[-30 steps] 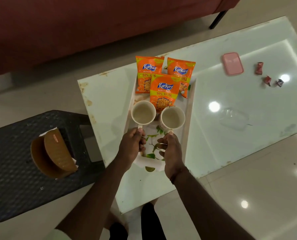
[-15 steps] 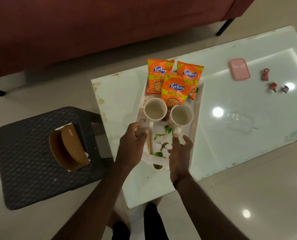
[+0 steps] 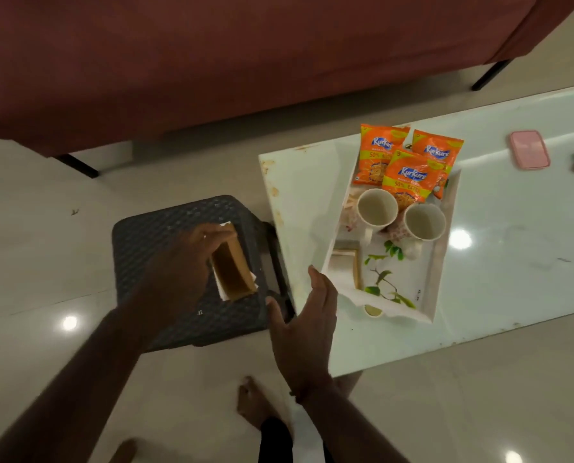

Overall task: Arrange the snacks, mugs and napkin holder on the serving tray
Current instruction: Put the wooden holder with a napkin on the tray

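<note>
One napkin holder (image 3: 234,271) stood on the dark stool (image 3: 165,235), beside the table. My left hand (image 3: 182,262) reached down over it, fingers curled on its top edge. My right hand (image 3: 307,324) hovered empty, fingers spread, near the tray (image 3: 442,228).

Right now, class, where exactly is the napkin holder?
In the head view, the napkin holder sits left of centre on the dark stool, beside the table's left end, off the serving tray; the left hand reaches onto it.
</note>
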### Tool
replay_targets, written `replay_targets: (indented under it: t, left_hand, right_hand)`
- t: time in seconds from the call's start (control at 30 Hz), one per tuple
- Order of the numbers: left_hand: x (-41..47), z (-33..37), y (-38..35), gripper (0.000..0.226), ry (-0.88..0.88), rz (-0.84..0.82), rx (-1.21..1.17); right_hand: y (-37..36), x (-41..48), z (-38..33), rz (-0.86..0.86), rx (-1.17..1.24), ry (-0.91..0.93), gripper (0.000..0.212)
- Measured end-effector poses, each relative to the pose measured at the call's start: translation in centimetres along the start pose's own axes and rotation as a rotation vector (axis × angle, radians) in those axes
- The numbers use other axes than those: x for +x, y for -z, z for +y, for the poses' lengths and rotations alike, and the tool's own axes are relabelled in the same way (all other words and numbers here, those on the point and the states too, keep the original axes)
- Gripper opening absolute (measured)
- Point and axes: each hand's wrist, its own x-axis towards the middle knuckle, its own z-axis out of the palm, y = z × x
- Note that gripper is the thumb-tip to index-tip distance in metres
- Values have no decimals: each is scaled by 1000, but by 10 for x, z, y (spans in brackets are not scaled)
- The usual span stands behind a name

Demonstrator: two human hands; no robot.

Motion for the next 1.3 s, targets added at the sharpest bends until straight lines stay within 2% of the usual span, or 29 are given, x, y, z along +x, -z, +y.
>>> replay_targets:
  t: [0.2,0.37,0.5,0.6,0.67,0.73,0.9,0.97,1.03,1.17,1.3]
  left_hand:
    - [33,-52,-7,79,-135,-98,214]
    - [64,-67,-13,88,-304,-132,295]
    - [76,-69,-15,73,-346,-200,296]
    - [81,-67,-10,46,-339,-247,218]
    - [81,-66,-3,32,-342,-257,189]
    - [79,-63,6,28,-333,-264,195]
    - [69,-38,36,27,-307,-198,88]
    - [67,-20,41,35,-310,-188,16]
    - [65,0,37,42,-322,-189,-37]
    - [62,48,2,46,-333,-89,-191]
    - [61,97,-59,53,-277,-80,-195]
  right_hand:
    - [-58,-22,-7,-115,-109,11,93]
    - [-92,-24,0,-101,-200,-14,83]
    - [-111,-16,-3,-31,-213,-40,68]
    - [-117,-11,-6,12,-226,-40,53]
    - [-116,-11,-8,14,-213,-42,48]
    - [-109,-12,-13,-2,-197,-43,47]
    - [-57,-6,-29,43,-108,-5,45]
    - [-20,2,-28,48,-91,34,43]
    - [21,14,-22,17,-119,55,51]
    - [97,41,10,-51,-209,106,59]
    - [150,68,59,-26,-363,117,59]
